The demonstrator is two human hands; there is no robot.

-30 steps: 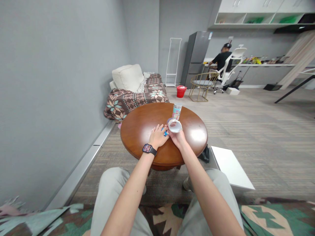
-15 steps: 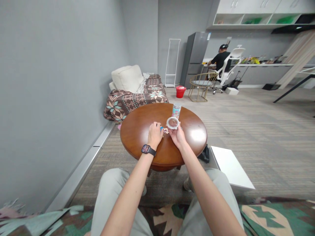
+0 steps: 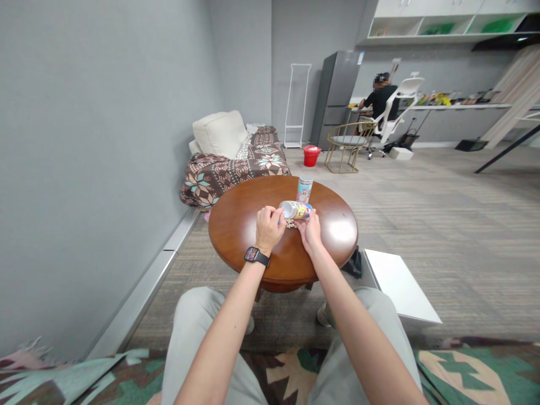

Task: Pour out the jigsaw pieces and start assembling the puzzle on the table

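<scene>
A printed can lies tipped on its side above the table, its open mouth facing left. My right hand is closed round the can's base end from the right and below. At the mouth, my left hand, with a black watch on its wrist, has its fingers pinched on what looks like a small blue piece. Beneath the can lies a small pile of pale, jigsaw-like pieces, partly covered by my hands. A second printed can stands upright just behind.
The round brown table is in front of my knees. A white box stands on the floor to the right. Beyond are a covered sofa, a red bucket, a gold-framed chair and a seated person.
My right hand has turned the can from facing me to lying sideways, mouth to the left. My left hand has come slightly up and right, to the mouth.
</scene>
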